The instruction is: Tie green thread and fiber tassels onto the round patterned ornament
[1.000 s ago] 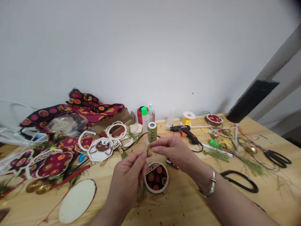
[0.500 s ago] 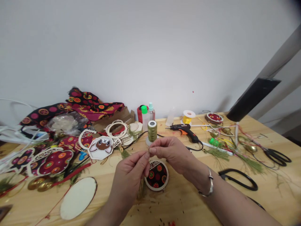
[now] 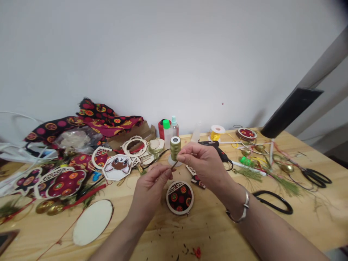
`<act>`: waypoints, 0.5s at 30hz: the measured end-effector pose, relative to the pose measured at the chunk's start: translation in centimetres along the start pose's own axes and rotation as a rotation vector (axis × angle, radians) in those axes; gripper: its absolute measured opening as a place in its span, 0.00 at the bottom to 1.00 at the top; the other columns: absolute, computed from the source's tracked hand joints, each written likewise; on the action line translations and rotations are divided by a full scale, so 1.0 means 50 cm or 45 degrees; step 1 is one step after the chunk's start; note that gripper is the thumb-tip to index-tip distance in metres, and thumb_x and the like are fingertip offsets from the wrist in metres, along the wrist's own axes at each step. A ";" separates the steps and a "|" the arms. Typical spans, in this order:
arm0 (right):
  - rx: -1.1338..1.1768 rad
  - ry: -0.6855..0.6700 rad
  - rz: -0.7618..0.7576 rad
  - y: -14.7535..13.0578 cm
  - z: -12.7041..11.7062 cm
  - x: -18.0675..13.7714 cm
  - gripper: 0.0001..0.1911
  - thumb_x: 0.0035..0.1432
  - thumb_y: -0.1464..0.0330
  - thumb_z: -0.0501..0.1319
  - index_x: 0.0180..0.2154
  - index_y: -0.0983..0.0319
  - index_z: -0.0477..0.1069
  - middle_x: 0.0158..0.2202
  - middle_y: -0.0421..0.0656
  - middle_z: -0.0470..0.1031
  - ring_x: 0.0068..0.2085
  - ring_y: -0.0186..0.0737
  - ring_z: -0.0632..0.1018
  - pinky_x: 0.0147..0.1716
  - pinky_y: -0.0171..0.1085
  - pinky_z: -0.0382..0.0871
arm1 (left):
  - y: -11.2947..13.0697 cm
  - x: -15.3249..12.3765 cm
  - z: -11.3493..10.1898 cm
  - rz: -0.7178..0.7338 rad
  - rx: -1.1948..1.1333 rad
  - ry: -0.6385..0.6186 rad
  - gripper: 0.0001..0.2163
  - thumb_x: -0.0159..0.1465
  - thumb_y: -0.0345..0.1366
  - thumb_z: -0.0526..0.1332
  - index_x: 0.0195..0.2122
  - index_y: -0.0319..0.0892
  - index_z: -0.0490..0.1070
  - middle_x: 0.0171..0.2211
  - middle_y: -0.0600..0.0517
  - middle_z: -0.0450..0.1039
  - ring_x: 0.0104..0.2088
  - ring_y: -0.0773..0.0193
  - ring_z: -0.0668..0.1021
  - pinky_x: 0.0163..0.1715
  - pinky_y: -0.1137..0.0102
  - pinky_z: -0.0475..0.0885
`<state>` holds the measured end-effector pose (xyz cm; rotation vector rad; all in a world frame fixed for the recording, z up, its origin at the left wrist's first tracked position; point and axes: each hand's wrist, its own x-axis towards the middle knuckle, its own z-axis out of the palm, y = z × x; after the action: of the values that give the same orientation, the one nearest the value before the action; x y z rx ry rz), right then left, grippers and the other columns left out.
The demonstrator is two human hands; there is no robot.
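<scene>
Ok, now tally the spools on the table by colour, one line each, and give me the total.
Olive green spool: 1
Yellow spool: 1
Red spool, partly hidden behind the green-capped bottle: 1
Total: 3

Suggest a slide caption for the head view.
Left hand and right hand pinch a thin strand near a thread spool and round ornament.

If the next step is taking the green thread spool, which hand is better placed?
Probably the right hand: in this view it appears close beside the spool, while the left hand sits lower and farther from it.
</scene>
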<state>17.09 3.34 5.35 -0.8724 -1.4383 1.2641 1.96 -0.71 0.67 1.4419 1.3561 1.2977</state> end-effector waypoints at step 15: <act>-0.135 0.069 -0.281 -0.113 0.012 0.073 0.08 0.46 0.69 0.65 0.20 0.64 0.69 0.22 0.37 0.70 0.27 0.29 0.69 0.30 0.32 0.64 | -0.022 0.020 -0.015 0.084 0.114 0.113 0.07 0.60 0.36 0.59 0.31 0.43 0.76 0.30 0.53 0.73 0.37 0.64 0.72 0.43 0.71 0.63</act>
<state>16.11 5.54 11.69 -0.7875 -1.5239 1.0008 0.94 0.35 -0.07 1.5165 1.4519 1.3730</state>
